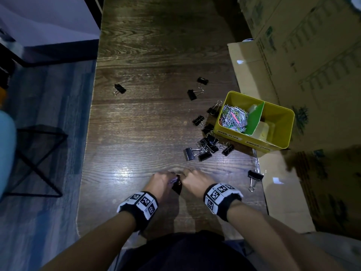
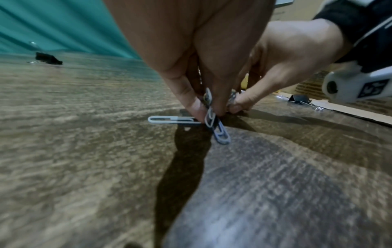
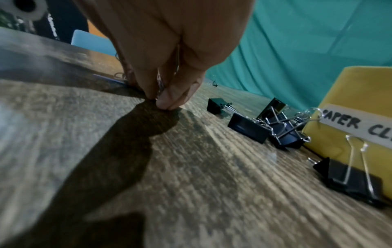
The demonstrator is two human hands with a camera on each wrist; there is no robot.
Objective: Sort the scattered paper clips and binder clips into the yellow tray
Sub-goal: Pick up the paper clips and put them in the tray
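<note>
Gathering: we have both hands low at the bottom centre of the head view, fingertips down on the table point(image 1: 156, 65), working the last loose paper clips.
Left hand point(image 1: 161, 183): thumb and fingers pinch a small bunch of pale paper clips point(image 2: 208, 115); one lies flat and points toward the left of the wrist frame, another angles toward the lower right.
Right hand point(image 1: 195, 181): fingertips pressed together at the table right beside the left hand; it seems to pinch something small, but we cannot tell what from the blurred wrist view.
Tray point(image 1: 281, 118): yellow, at centre right of the head view, up and right of both hands; its left compartment, labelled for paper clips, already holds a heap of them.
Divider point(image 1: 255, 119): green card, splits the tray; the right side looks to have no binder clips yet.
Binder clips point(image 1: 207, 148): black, clustered just beside the tray's near left corner, others scattered toward the upper middle, one point(image 1: 119, 89) far left, one point(image 1: 255, 177) at the right by the cardboard point(image 1: 283, 192).
Key relation: the tray lies on the right hand's side, so that hand is nearer; we judge the bunch should travel up and right, over the cluster, into the left compartment.
</note>
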